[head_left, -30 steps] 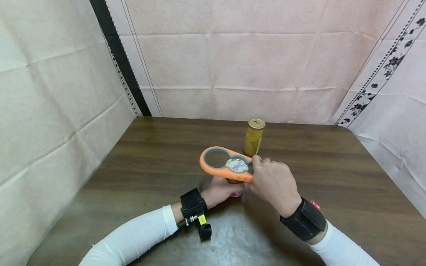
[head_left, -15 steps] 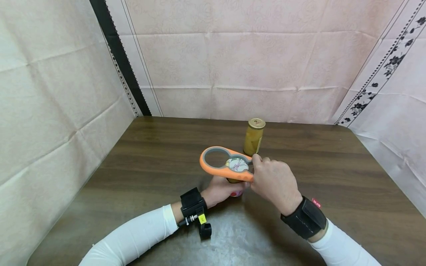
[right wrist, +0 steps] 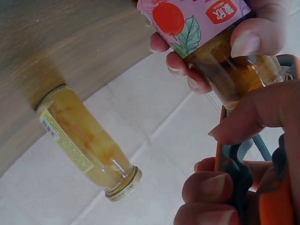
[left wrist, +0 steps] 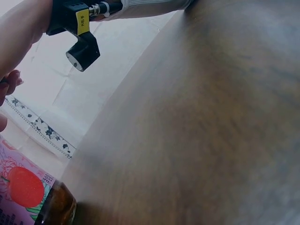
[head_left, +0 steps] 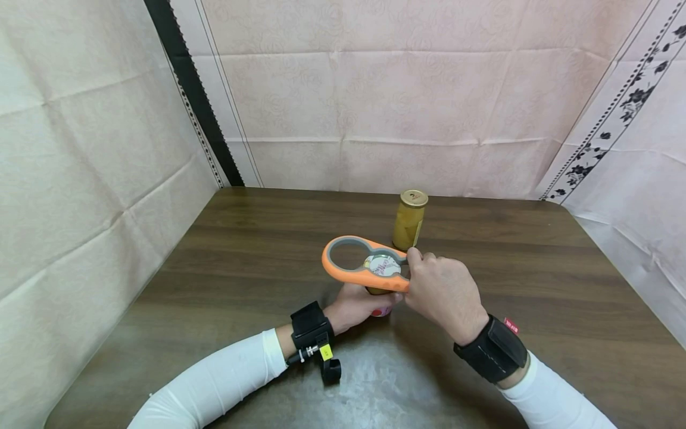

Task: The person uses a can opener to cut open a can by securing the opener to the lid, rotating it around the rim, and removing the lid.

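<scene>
My left hand (head_left: 355, 308) grips a glass jar of brown contents, whose pink label (right wrist: 197, 23) shows a red fruit. The jar stands upright, its white-topped lid (head_left: 382, 266) facing up. An orange jar opener (head_left: 343, 275) with grey inner edges lies level around that lid. My right hand (head_left: 443, 293) holds the opener by its right end, fingers wrapped round both handles. In the left wrist view only the lower side of the labelled jar (left wrist: 26, 187) shows, at the bottom left corner. The hands hide much of the jar's body.
Just behind the opener, a second glass jar (head_left: 408, 226) with yellow contents and a gold lid stands upright on the brown wooden table (head_left: 257, 238). Pale cloth (head_left: 343, 107) hangs behind the table and along both sides. Black bands with fittings circle both wrists.
My right hand and the opener have shifted a very little to the right. Both hands keep their grip, and the second jar stays in place.
</scene>
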The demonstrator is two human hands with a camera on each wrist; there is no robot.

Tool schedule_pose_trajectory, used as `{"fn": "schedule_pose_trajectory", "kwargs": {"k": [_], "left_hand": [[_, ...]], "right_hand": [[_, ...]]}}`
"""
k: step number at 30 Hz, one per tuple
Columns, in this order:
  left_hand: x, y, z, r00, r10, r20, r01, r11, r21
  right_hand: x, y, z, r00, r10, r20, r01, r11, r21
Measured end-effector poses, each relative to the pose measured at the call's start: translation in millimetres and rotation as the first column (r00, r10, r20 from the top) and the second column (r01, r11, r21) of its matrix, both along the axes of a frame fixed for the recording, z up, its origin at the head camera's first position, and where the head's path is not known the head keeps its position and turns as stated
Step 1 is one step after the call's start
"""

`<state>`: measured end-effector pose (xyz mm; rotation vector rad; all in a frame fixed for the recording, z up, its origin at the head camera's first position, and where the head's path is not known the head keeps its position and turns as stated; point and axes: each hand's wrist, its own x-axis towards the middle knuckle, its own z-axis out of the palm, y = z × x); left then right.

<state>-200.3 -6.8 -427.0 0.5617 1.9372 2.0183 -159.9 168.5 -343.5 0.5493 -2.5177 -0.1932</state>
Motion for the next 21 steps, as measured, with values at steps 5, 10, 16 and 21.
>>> {"fn": "schedule_pose_trajectory", "kwargs": {"k": [5, 10, 16, 21], "left_hand": [[-0.5, -0.4, 0.1, 1.000, 0.000, -0.007, 0.000, 1.000, -0.009], [0.9, -1.0, 2.6, 1.000, 0.003, -0.008, -0.003, 0.999, -0.033], [-0.2, -0.8, 1.7, 0.999, -0.042, -0.011, 0.042, 0.999, 0.001], [-1.5, -0.4, 0.3, 0.996, -0.080, -0.029, 0.081, 0.996, 0.035]], "right_hand": [[-0.6, 0.8, 0.5, 1.000, 0.007, 0.012, -0.007, 1.000, 0.000], [-1.4, 1.1, 1.1, 0.999, 0.011, 0.034, -0.011, 1.000, -0.008], [-3.5, 2.6, 1.2, 0.999, 0.016, 0.038, -0.016, 1.000, -0.003], [-4.8, 3.6, 1.1, 0.999, 0.028, 0.034, -0.028, 1.000, -0.001]]}}
